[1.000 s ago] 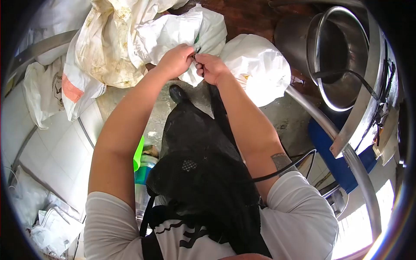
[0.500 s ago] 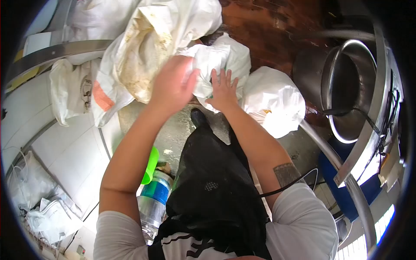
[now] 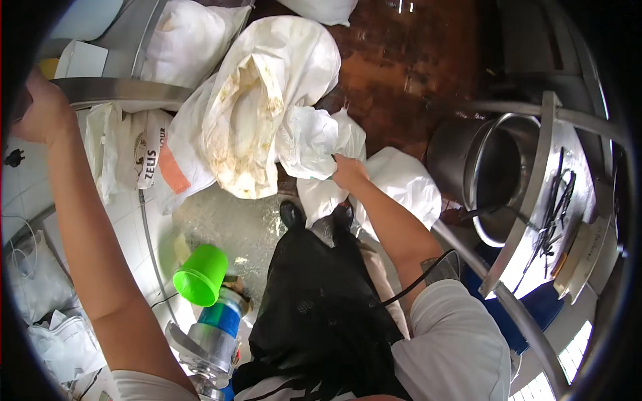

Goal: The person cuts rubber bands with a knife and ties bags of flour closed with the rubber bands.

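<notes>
My right hand (image 3: 350, 174) is closed on the edge of a white plastic bag (image 3: 309, 140), which stands on the floor ahead of my feet. A small dark spot shows by its fingertips; I cannot make out what it is. Far to the left, my left hand (image 3: 45, 110) is raised beside the end of a metal table edge (image 3: 127, 91). Its fingers look curled, but the dark rim of the view hides what they hold, if anything. Left of the plastic bag, a large stained white sack (image 3: 289, 53) has its top folded open. Another white plastic bag (image 3: 401, 184) stands under my right forearm.
A green plastic container (image 3: 200, 274) and a metal canister with a blue band (image 3: 221, 317) are at lower left. Printed flour sacks (image 3: 144, 150) lean by the tiled wall. On the right are a large steel pot (image 3: 468, 167) and a metal rail (image 3: 521, 314).
My left hand has left the white bag and swung far left. My right hand, earlier spread on the bag, now grips its edge. The view has shifted, showing more of the green container.
</notes>
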Available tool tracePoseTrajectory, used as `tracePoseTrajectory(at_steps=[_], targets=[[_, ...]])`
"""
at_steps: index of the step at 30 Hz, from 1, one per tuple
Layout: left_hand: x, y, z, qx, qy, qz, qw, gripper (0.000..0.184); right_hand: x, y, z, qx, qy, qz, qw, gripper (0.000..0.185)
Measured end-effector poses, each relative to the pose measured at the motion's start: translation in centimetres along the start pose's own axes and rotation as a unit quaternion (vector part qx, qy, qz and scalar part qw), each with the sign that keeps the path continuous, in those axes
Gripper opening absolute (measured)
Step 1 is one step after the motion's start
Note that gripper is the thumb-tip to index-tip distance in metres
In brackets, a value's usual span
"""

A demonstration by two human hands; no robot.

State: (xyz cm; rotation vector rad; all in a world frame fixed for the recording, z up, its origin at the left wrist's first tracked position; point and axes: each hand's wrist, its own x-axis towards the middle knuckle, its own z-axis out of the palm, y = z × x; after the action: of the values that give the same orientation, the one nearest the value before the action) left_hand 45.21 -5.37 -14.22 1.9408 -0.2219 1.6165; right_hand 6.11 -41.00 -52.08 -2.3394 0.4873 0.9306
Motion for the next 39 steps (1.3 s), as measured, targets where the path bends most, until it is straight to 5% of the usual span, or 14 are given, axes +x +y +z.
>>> tracePoseTrajectory(at_steps=[2,5,9,14,18,20,23,24,27,32,34,35,37,39], targets=[[-0.2,1.8,-0.1,-0.129,0.003,0.047,0.991,0.067,1.7,1.2,-2.6,0.019,0.034,-0.013,0.999,0.047],[-1.0,-1.5,-0.3,-0.004,0.0,-0.088,0.996,0.077,2.5,1.5,-10.8,-0.003,0.102,-0.08,0.992,0.044],[-1.2,-5.3,-0.7,0.119,-0.01,-0.068,0.991,0.092,7.3,6.1,-23.3,-0.018,0.25,-0.166,0.954,0.036],[-2.3,-1.0,-0.5,0.036,0.02,-0.127,0.991,0.098,2.8,-1.2,-39.0,-0.117,0.501,0.022,0.857,0.08],[-2.8,-0.7,0.1,-0.051,0.046,-0.151,0.986,0.081,4.7,-5.7,-32.3,-0.189,0.382,-0.216,0.878,0.115],[-2.7,0.9,0.2,-0.046,0.076,-0.15,0.985,0.075,4.1,-11.1,-25.4,-0.323,0.174,-0.225,0.903,0.125],[-2.8,2.6,0.0,-0.09,0.023,-0.15,0.984,0.073,9.7,-12.8,-15.7,-0.322,0.131,-0.318,0.882,0.136],[-2.3,-0.2,-0.7,-0.083,0.016,-0.151,0.985,0.073,11.6,-15.0,-14.1,-0.292,0.167,-0.358,0.871,0.133],[-1.4,-7.4,-2.1,0.298,-0.127,0.236,0.916,0.053,11.0,-25.1,-14.7,-0.384,0.071,-0.333,0.858,0.111],[-1.8,0.4,-0.5,-0.177,-0.025,0.085,0.98,0.033,18.0,-25.5,-8.8,-0.309,0.087,-0.401,0.858,0.095],[-2.1,1.0,-1.7,-0.101,-0.162,-0.175,0.966,0.124,18.9,-26.1,-8.8,-0.269,0.065,-0.419,0.865,0.089],[-2.1,0.7,-1.2,-0.101,-0.162,-0.177,0.965,0.124,19.5,-26.4,-9.4,-0.298,0.002,-0.348,0.889,0.078],[-1.6,-0.1,0.6,-0.324,0.012,0.018,0.946,0.034,20.3,-25.8,-10.5,-0.325,-0.059,-0.271,0.904,0.067],[-1.8,-0.4,0.7,-0.261,0.015,0.058,0.963,0.033,21.3,-23.5,-11.7,-0.135,0.185,-0.223,0.948,0.048]])
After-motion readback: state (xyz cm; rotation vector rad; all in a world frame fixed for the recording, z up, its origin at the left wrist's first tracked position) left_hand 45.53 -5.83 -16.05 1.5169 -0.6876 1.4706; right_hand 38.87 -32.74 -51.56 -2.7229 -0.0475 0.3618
